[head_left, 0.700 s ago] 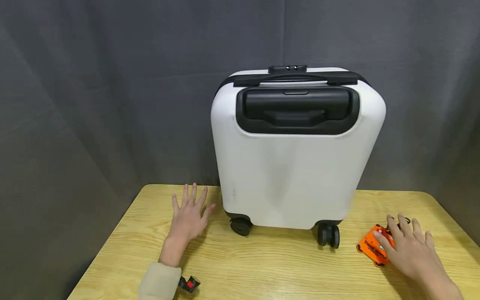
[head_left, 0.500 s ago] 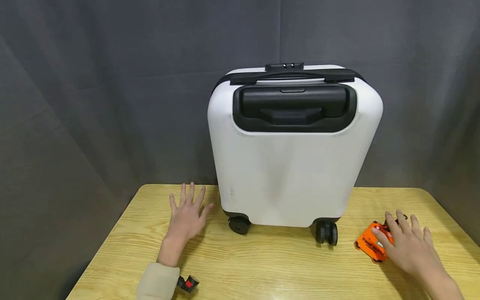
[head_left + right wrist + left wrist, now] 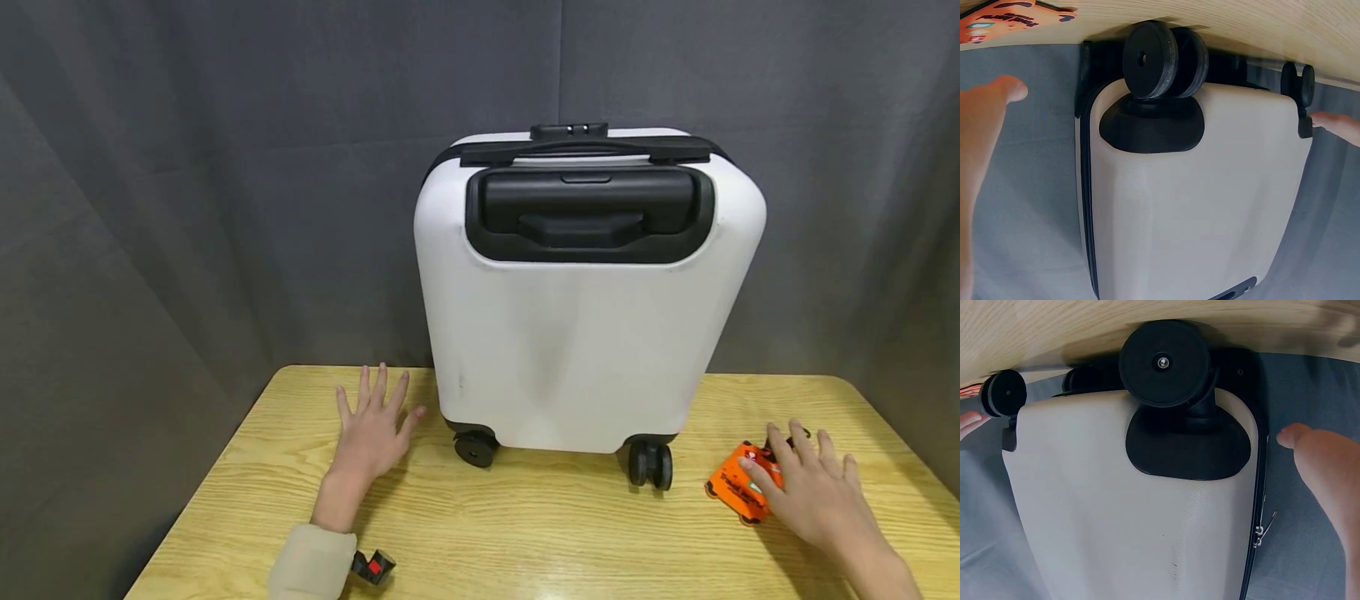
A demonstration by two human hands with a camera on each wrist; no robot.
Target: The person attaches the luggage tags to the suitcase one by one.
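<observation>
Hanging behind everything, I see a grey curtain closing off the room. Below it lies a light wooden table. A white suitcase stands upright on its black wheels at the table's rear centre. My left hand rests flat on the wood just left of the suitcase, fingers spread, holding nothing. My right hand lies with straight fingers on an orange tag at the right.

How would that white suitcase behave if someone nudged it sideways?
The white suitcase would probably roll, since it stands upright on small black wheels on a smooth wooden table. Tall over a narrow base, it might tip. Its hard shell looks stiff.
</observation>
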